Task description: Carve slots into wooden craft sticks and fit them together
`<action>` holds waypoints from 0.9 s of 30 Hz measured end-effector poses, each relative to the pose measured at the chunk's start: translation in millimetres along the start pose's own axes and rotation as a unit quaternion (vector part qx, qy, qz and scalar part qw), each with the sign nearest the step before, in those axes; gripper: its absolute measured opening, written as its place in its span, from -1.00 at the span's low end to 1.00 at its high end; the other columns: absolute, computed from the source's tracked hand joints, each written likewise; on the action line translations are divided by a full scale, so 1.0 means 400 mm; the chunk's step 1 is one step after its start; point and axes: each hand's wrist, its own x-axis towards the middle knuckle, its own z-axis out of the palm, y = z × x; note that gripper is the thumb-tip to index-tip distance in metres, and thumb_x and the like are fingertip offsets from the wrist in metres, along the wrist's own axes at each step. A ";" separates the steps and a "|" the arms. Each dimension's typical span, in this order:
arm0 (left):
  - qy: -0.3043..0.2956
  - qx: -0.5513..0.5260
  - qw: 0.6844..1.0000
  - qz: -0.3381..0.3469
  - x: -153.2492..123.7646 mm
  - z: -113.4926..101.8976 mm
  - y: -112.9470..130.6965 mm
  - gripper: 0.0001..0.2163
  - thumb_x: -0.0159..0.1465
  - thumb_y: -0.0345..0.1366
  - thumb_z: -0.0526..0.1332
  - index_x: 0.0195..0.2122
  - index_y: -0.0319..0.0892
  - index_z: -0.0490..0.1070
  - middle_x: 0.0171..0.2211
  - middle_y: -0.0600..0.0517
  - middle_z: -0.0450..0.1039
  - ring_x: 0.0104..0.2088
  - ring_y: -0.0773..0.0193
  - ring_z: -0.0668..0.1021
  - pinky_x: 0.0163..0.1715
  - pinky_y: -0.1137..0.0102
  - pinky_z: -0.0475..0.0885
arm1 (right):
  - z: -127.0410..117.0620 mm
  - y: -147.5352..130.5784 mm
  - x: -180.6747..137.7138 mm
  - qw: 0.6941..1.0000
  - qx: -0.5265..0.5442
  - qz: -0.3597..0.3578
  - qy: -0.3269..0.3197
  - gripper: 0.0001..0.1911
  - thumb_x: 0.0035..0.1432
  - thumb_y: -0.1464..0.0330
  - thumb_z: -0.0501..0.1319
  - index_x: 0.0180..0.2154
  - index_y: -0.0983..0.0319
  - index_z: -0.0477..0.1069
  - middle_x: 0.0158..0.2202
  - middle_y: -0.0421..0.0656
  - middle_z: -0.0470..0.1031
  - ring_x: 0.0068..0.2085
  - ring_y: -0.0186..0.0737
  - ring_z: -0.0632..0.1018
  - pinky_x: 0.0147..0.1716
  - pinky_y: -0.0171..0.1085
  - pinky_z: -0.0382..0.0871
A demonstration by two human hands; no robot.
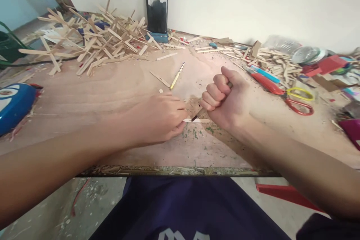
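My left hand [165,116] lies on the wooden table with its fingers closed on one end of a pale craft stick [204,120]. The stick lies flat near the table's front edge. My right hand [222,92] is a fist around a slim, brownish tool [199,114] with a dark tip. That tip slants down to the left and meets the craft stick beside my left fingertips; its exact kind is hard to make out. Small green and dark shavings [194,133] are scattered around the stick.
A patterned yellow pencil [177,76] and a loose stick [159,79] lie beyond my left hand. Craft sticks [112,37] pile up at the back left, near an upright phone [156,3]. At right are scissors [299,99], a red-handled cutter [267,83] and a plastic bottle [306,54].
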 end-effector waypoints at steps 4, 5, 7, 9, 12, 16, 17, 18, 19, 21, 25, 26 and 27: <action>0.003 0.005 1.000 0.010 -0.002 -0.002 -0.004 -0.70 0.55 -0.37 0.13 -0.34 -0.14 0.53 -0.39 0.04 0.58 -0.34 0.14 0.57 -0.16 0.20 0.43 | 0.008 -0.004 -0.002 1.000 0.016 0.005 0.001 -0.31 0.58 0.20 0.01 -0.60 0.15 -0.25 -0.64 -0.31 -0.32 -0.63 -0.37 -0.19 -0.65 -0.24 -0.18; 0.003 0.006 1.000 0.013 -0.003 -0.003 -0.005 -0.69 0.56 -0.37 0.13 -0.34 -0.14 0.53 -0.39 0.03 0.58 -0.34 0.14 0.57 -0.17 0.20 0.43 | 0.009 -0.008 -0.005 1.000 0.013 0.002 -0.004 -0.31 0.59 0.20 -0.01 -0.60 0.15 -0.24 -0.64 -0.31 -0.32 -0.63 -0.37 -0.19 -0.65 -0.24 -0.18; 0.002 0.006 1.000 0.018 -0.004 -0.002 -0.010 -0.67 0.58 -0.37 0.11 -0.35 -0.14 0.53 -0.39 0.04 0.57 -0.35 0.14 0.55 -0.19 0.20 0.41 | 0.009 -0.019 -0.011 1.000 0.003 -0.010 -0.014 -0.31 0.61 0.18 -0.07 -0.61 0.16 -0.23 -0.64 -0.30 -0.31 -0.63 -0.37 -0.19 -0.66 -0.25 -0.17; 0.002 0.004 1.000 0.023 -0.004 -0.001 -0.014 -0.66 0.59 -0.38 0.10 -0.35 -0.14 0.52 -0.39 0.04 0.57 -0.36 0.15 0.54 -0.19 0.19 0.40 | 0.005 -0.029 -0.016 0.999 -0.023 -0.030 -0.033 -0.29 0.62 0.15 -0.05 -0.61 0.17 -0.21 -0.64 -0.29 -0.27 -0.62 -0.37 -0.18 -0.65 -0.25 -0.14; 0.004 0.001 1.000 0.020 -0.002 -0.003 -0.020 -0.66 0.60 -0.38 0.09 -0.35 -0.13 0.50 -0.39 0.06 0.55 -0.37 0.18 0.52 -0.18 0.20 0.39 | -0.001 -0.037 -0.022 0.993 -0.065 -0.069 -0.072 -0.25 0.56 0.09 0.15 -0.60 0.17 -0.18 -0.63 -0.31 -0.25 -0.60 -0.38 -0.15 -0.63 -0.24 -0.11; -0.011 -0.024 1.000 0.005 -0.002 -0.014 -0.023 -0.69 0.60 -0.34 0.12 -0.32 -0.12 0.50 -0.38 0.07 0.55 -0.36 0.18 0.53 -0.17 0.20 0.39 | 0.004 -0.036 -0.031 0.989 -0.076 -0.085 -0.090 -0.24 0.58 0.09 0.13 -0.61 0.18 -0.16 -0.62 -0.30 -0.28 -0.58 -0.38 -0.14 -0.59 -0.21 -0.15; -0.018 -0.030 0.999 0.008 -0.003 -0.016 -0.023 -0.70 0.61 -0.32 0.13 -0.30 -0.13 0.51 -0.36 0.06 0.57 -0.34 0.17 0.54 -0.16 0.20 0.39 | 0.007 -0.035 -0.033 0.990 -0.078 -0.081 -0.091 -0.24 0.58 0.10 0.13 -0.62 0.18 -0.15 -0.62 -0.30 -0.27 -0.58 -0.39 -0.14 -0.59 -0.21 -0.15; -0.022 -0.030 0.999 0.013 -0.004 -0.018 -0.023 -0.71 0.61 -0.32 0.13 -0.29 -0.13 0.52 -0.34 0.05 0.58 -0.32 0.16 0.56 -0.16 0.20 0.40 | 0.011 -0.035 -0.035 0.990 -0.079 -0.076 -0.091 -0.24 0.58 0.10 0.13 -0.62 0.18 -0.14 -0.62 -0.30 -0.26 -0.58 -0.39 -0.14 -0.58 -0.20 -0.15; -0.024 -0.025 0.999 0.021 -0.005 -0.019 -0.024 -0.71 0.62 -0.32 0.13 -0.28 -0.13 0.53 -0.32 0.04 0.60 -0.31 0.15 0.56 -0.16 0.19 0.40 | 0.014 -0.035 -0.037 0.990 -0.079 -0.072 -0.090 -0.24 0.57 0.10 0.14 -0.63 0.18 -0.14 -0.62 -0.30 -0.26 -0.58 -0.40 -0.14 -0.58 -0.19 -0.16; -0.020 -0.004 0.999 0.035 -0.006 -0.016 -0.025 -0.68 0.62 -0.35 0.11 -0.30 -0.13 0.52 -0.33 0.04 0.60 -0.32 0.15 0.56 -0.18 0.19 0.39 | 0.020 -0.037 -0.041 0.991 -0.080 -0.062 -0.088 -0.23 0.58 0.11 0.12 -0.63 0.19 -0.14 -0.63 -0.29 -0.25 -0.59 -0.40 -0.13 -0.57 -0.19 -0.15; -0.015 0.008 0.999 0.029 -0.006 -0.007 -0.026 -0.67 0.62 -0.37 0.10 -0.33 -0.12 0.50 -0.37 0.06 0.57 -0.34 0.16 0.56 -0.21 0.20 0.39 | 0.027 -0.042 -0.048 0.989 -0.094 -0.068 -0.090 -0.18 0.57 -0.01 0.18 -0.61 0.20 -0.16 -0.64 -0.29 -0.26 -0.60 -0.41 -0.10 -0.57 -0.18 -0.15; -0.014 0.005 1.000 0.020 -0.005 -0.006 -0.026 -0.67 0.61 -0.37 0.10 -0.32 -0.12 0.50 -0.37 0.06 0.56 -0.34 0.16 0.56 -0.21 0.20 0.39 | 0.027 -0.043 -0.049 0.988 -0.099 -0.075 -0.087 -0.16 0.55 -0.05 0.20 -0.61 0.20 -0.16 -0.64 -0.30 -0.25 -0.60 -0.40 -0.10 -0.57 -0.18 -0.14; -0.012 0.003 1.000 0.011 -0.004 -0.004 -0.026 -0.68 0.61 -0.36 0.11 -0.32 -0.12 0.51 -0.38 0.06 0.55 -0.34 0.16 0.56 -0.22 0.20 0.39 | 0.027 -0.043 -0.049 0.988 -0.104 -0.080 -0.084 -0.15 0.54 -0.07 0.22 -0.61 0.19 -0.15 -0.63 -0.30 -0.25 -0.60 -0.39 -0.09 -0.57 -0.18 -0.14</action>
